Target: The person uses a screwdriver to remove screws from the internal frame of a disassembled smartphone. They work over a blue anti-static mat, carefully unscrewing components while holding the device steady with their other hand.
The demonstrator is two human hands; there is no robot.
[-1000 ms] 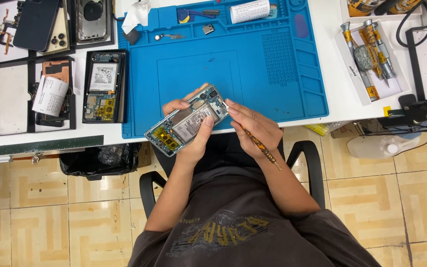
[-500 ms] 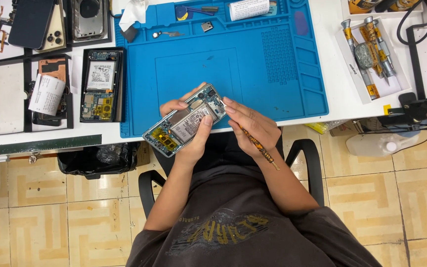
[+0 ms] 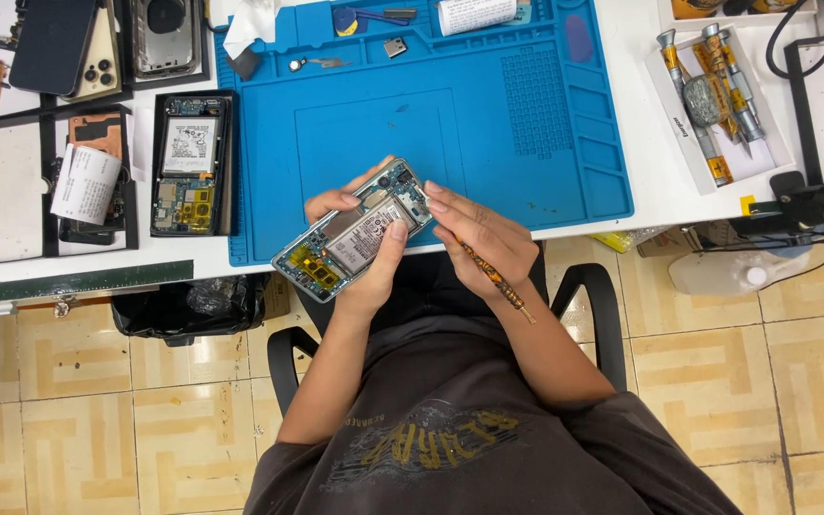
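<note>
An opened phone (image 3: 350, 238) with its back cover off shows a grey battery, yellow flex parts and a circuit board. My left hand (image 3: 374, 259) grips it from below, thumb lying across the battery, holding it above the near edge of the blue work mat (image 3: 526, 133). My right hand (image 3: 484, 243) holds a thin screwdriver (image 3: 493, 278) with an orange patterned handle. Its fingertips rest against the phone's upper right corner, and the handle points back toward my body.
Another opened phone (image 3: 188, 162) lies in a black tray left of the mat. Further trays at far left hold phones and parts (image 3: 50, 48). A white box of screwdrivers (image 3: 712, 95) sits on the right. Small screws and a tube (image 3: 474, 14) lie at the mat's far edge.
The hands and phone keep nearly the same pose. The view has shifted slightly, so the table sits a little lower in frame.
</note>
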